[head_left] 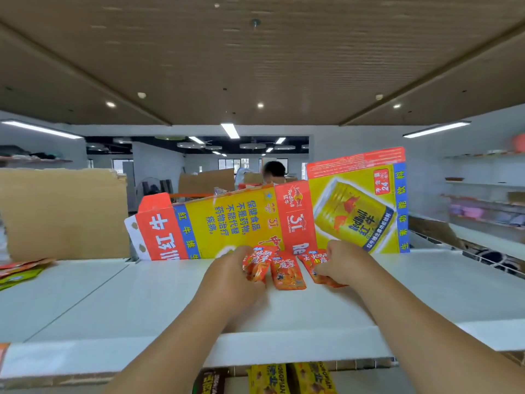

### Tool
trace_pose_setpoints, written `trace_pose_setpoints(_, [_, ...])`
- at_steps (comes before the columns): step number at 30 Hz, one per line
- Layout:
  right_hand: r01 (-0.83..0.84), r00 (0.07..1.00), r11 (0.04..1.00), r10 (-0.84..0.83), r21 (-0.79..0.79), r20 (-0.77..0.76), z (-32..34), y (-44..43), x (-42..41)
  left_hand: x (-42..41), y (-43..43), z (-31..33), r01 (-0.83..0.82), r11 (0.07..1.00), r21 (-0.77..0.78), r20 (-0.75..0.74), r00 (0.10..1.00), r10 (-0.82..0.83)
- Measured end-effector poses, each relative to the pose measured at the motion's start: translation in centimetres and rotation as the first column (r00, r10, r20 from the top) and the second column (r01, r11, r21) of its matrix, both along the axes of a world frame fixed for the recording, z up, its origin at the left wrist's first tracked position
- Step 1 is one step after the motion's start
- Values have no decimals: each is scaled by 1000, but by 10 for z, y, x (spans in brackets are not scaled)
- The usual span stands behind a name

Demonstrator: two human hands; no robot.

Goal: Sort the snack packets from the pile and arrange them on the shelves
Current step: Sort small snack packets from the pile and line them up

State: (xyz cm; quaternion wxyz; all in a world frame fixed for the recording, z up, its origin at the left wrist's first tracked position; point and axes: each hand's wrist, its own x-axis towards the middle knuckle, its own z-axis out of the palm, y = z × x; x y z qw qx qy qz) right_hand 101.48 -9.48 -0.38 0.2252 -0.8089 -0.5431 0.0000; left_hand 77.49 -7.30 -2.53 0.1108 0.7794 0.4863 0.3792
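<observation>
Right, head view only. Your left hand [235, 270] has its fingers curled round the left orange packet [255, 267] and grips it near the top end. That packet stands tilted on the white shelf [142, 297]. Your right hand [342, 261] is curled over the right orange packet [319, 265] and holds it against the shelf; your knuckles hide the exact finger placement. The middle orange packet [287, 275] lies flat on the shelf between your hands, just beside the left one.

All three sit mid-shelf, in front of the flattened Red Bull carton [250, 220], which stands upright along the back. A brown cardboard sheet [65, 214] stands to the carton's left. More packets [20, 271], orange and green, lie at the far left of the shelf. On the lower shelf, yellow packets [287, 379] and a dark packet [210, 381] show under the front edge. A person [274, 169] is in the background, behind the carton.
</observation>
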Motion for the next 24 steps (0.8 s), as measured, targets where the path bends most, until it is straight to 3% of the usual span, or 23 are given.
trace_pose_setpoints(7, [-83,996,996,84,-36,11,-8,26,5,1,7,-7,-43,999,-3,-10,999,43])
trace_pose_setpoints(24, [-38,993,999,37,2,110,-24,37,8,1,10,-13,-59,998,15,-36,998,60])
